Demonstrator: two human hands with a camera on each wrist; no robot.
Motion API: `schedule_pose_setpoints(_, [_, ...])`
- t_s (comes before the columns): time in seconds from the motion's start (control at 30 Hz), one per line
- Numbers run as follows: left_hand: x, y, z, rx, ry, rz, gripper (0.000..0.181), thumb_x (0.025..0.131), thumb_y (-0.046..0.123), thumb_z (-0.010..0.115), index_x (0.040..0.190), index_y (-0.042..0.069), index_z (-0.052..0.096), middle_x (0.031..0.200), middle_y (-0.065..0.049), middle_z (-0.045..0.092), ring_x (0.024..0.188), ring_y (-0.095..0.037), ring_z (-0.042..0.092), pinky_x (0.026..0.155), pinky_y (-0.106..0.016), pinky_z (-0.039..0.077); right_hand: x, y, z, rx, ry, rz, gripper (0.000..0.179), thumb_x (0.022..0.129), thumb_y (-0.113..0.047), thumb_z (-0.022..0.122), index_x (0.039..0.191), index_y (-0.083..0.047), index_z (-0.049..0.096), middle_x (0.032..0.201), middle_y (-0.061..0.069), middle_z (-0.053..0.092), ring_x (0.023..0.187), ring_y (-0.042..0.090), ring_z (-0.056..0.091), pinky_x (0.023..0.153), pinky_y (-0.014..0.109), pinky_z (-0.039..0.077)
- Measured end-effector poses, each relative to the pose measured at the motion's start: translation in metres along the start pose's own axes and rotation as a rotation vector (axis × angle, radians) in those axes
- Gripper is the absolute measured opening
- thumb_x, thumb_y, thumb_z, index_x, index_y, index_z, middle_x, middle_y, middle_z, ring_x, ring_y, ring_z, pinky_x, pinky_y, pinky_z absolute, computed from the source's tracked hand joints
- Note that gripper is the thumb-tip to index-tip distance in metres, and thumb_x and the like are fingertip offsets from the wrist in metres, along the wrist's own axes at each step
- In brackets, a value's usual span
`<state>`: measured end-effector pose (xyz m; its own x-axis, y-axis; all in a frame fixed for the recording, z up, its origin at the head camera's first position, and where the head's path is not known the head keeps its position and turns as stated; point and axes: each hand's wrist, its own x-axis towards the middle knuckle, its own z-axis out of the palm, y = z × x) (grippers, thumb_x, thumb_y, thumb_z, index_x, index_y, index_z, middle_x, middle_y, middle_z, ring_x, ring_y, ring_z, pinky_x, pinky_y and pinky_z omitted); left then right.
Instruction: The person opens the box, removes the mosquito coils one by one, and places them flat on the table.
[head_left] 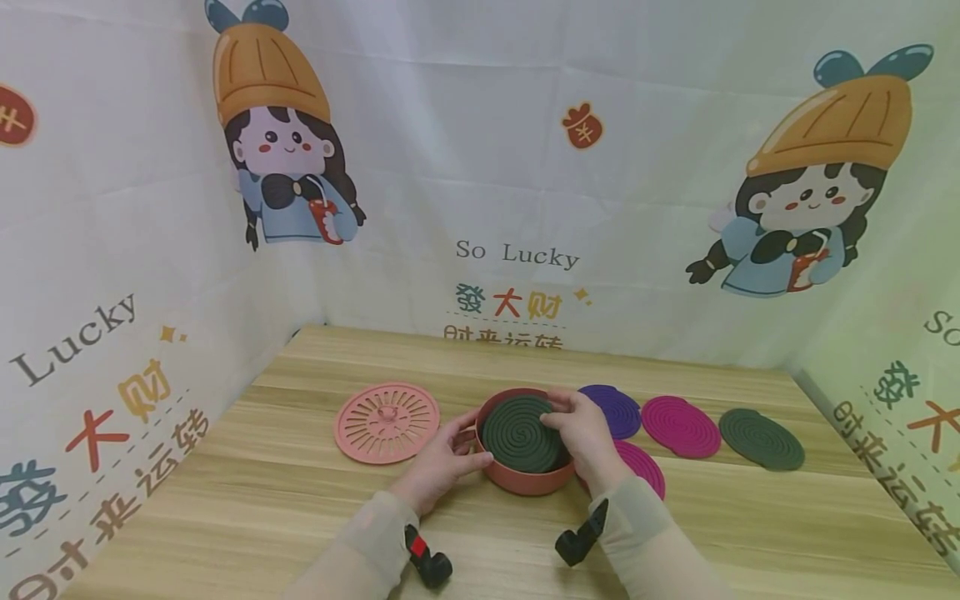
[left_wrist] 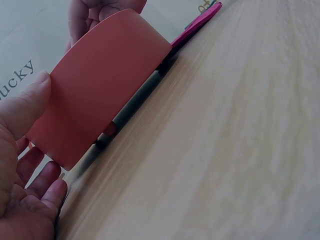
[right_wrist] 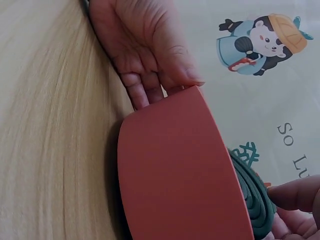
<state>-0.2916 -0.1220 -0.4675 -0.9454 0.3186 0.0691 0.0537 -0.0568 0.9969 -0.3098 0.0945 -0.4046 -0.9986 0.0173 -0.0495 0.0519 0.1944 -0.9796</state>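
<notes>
A round, reddish mosquito coil box [head_left: 528, 483] stands open-topped near the middle of the table. My left hand [head_left: 448, 462] grips its left side, thumb at the rim and fingers lower on the wall. A dark green mosquito coil [head_left: 517, 429] sits tilted in the box, and part of it rises past the rim in the right wrist view. My right hand [head_left: 587, 432] pinches that coil at its upper right, thumb on the face; some fingers are hidden behind it. Left of the box lies a pink slotted lid [head_left: 386, 423] with a small knob.
Right of the box lie a purple coil [head_left: 617, 412], a magenta coil [head_left: 681, 427] and another dark green coil [head_left: 761, 439]. One more magenta coil [head_left: 643, 472] is partly covered by my right hand and wrist. A printed curtain [head_left: 420, 167] encloses the wooden table [head_left: 480, 542].
</notes>
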Motion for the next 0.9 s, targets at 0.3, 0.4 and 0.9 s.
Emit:
schedule_pose_setpoints(0.3, [0.0004, -0.0012, -0.0006, -0.008, -0.009, 0.0, 0.077, 0.086, 0.01, 0.073, 0.15, 0.009, 0.03, 0.146, -0.016, 0.04, 0.135, -0.031, 0.038, 0.104, -0.035, 0.042, -0.0037, -0.0057, -0.0017, -0.003, -0.02, 0.013, 0.046, 0.087, 0.005, 0.06, 0.132, 0.001, 0.051, 0.132, 0.022, 0.053, 0.123, 0.036, 0.048, 0.105, 0.051, 0.039])
schedule_pose_setpoints(0.4, [0.0009, -0.0019, -0.0008, -0.006, -0.009, 0.003, 0.077, 0.086, 0.01, 0.073, 0.15, 0.008, 0.03, 0.146, -0.017, 0.039, 0.135, -0.032, 0.038, 0.106, -0.036, 0.04, -0.0053, -0.0062, -0.0019, -0.012, -0.023, 0.009, 0.047, 0.086, 0.006, 0.061, 0.132, 0.001, 0.052, 0.131, 0.023, 0.053, 0.123, 0.036, 0.048, 0.105, 0.052, 0.038])
schedule_pose_setpoints(0.9, [0.0015, -0.0023, -0.0009, -0.005, 0.014, -0.009, 0.078, 0.085, 0.01, 0.073, 0.15, 0.007, 0.03, 0.146, -0.019, 0.039, 0.136, -0.033, 0.036, 0.114, -0.046, 0.023, -0.0082, -0.0062, 0.0008, 0.033, -0.052, 0.031, 0.043, 0.09, 0.001, 0.059, 0.133, 0.002, 0.053, 0.132, 0.024, 0.053, 0.111, 0.029, 0.057, 0.086, 0.038, 0.052])
